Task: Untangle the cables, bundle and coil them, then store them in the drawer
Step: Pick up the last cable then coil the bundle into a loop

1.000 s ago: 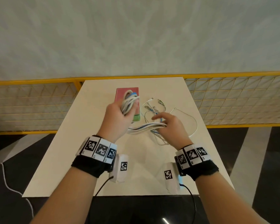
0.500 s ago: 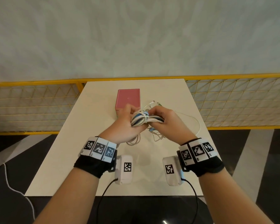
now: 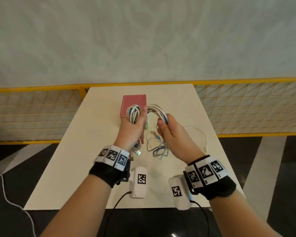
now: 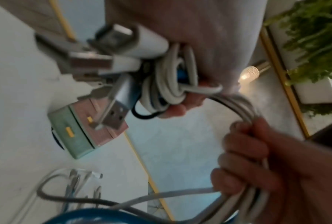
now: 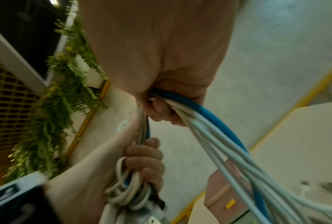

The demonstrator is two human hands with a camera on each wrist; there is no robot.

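**Both hands on the cable bundle above the surface**

The left hand [image 3: 132, 129] has its grip curled round a coiled bundle of white and blue cables [image 3: 133, 112], held up in front of the pink drawer box [image 3: 134, 104]; loops stand out above the fist, and USB plugs [image 3: 138, 152] hang out below it near the wrist; the left wrist view shows these plugs [image 4: 111, 60] close up, blurred. From the coil a run of cables arches over to the right hand [image 3: 173, 136], whose grip is closed round the strands [image 3: 162, 118]; in the right wrist view a blue cable [image 5: 209, 115] and several white ones pass under the curled fingers [image 5: 161, 112]. Below the right hand the loose cable ends [image 3: 158, 147] trail onto the pale surface [image 3: 85, 151]; a thin white cable [image 3: 202, 134] lies in an arc to their right. The drawer box stands at the far middle of the surface, a green layer [image 4: 71, 136] under the pink; whether its drawers are open I cannot tell.
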